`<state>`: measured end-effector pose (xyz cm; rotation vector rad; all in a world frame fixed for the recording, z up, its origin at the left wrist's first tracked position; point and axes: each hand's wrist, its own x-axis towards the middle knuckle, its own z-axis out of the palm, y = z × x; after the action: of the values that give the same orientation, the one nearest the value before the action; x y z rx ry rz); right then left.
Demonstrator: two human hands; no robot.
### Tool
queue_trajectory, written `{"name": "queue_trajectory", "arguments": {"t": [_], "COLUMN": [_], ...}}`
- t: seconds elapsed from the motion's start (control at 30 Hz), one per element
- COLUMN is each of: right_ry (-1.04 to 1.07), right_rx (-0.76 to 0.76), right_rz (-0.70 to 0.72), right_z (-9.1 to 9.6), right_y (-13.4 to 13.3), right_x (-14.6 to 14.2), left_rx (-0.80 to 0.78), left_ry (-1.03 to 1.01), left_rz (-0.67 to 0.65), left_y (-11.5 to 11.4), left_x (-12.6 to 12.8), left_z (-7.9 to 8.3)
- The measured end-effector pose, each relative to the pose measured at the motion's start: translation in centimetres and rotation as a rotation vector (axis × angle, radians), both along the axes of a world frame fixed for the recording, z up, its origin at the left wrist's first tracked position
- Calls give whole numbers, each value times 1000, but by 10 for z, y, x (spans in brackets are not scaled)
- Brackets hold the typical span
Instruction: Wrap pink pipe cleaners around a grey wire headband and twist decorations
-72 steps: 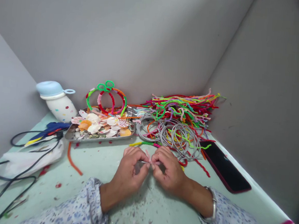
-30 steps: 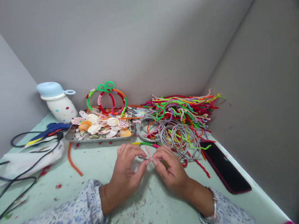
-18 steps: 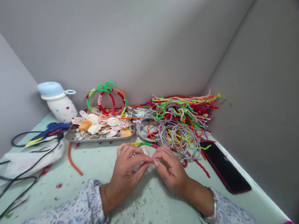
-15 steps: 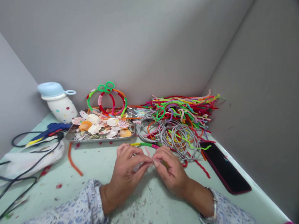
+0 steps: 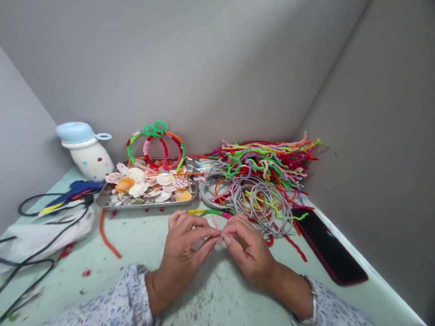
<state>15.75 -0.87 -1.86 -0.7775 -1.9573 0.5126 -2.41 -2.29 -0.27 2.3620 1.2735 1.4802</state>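
Observation:
My left hand (image 5: 184, 246) and my right hand (image 5: 250, 248) meet over the middle of the table, thumbs and forefingers pinched tip to tip. A hoop wrapped in yellow, green and pink pipe cleaner (image 5: 209, 211) arches behind my fingers, its ends running into both closed hands. A short pale pink strand (image 5: 215, 223) shows below that arc, between the hands. Whatever sits right at the pinched fingertips is too small to make out. Just beyond my right hand lie loose grey wire rings (image 5: 263, 202).
A metal tray (image 5: 146, 207) of seashells stands behind my left hand, with pipe-cleaner hoops (image 5: 156, 145) propped on it. Pipe cleaners (image 5: 263, 156) pile up at the back. A phone (image 5: 331, 250) lies right; a bottle (image 5: 90, 158), plastic bag (image 5: 56, 241) and black cables (image 5: 17, 268) lie left.
Hardly anything differs. Both hands keep their pinch in the same place, while the whole view has shifted very slightly.

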Motion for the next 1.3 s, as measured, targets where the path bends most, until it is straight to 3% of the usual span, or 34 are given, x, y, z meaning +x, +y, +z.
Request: {"name": "queue_trajectory", "arguments": {"t": [0.93,1.3], "right_ry": [-23,-24], "right_rx": [55,65], "right_rz": [-35,-29], "right_z": [0,-1], "right_y": [1,2], "right_x": [0,-1], "left_rx": [-90,-1], "left_ry": [2,-38], "left_rz": [-24,-13], "left_y": [1,3], "left_x": [2,2], "left_z": [-2,-4]}}
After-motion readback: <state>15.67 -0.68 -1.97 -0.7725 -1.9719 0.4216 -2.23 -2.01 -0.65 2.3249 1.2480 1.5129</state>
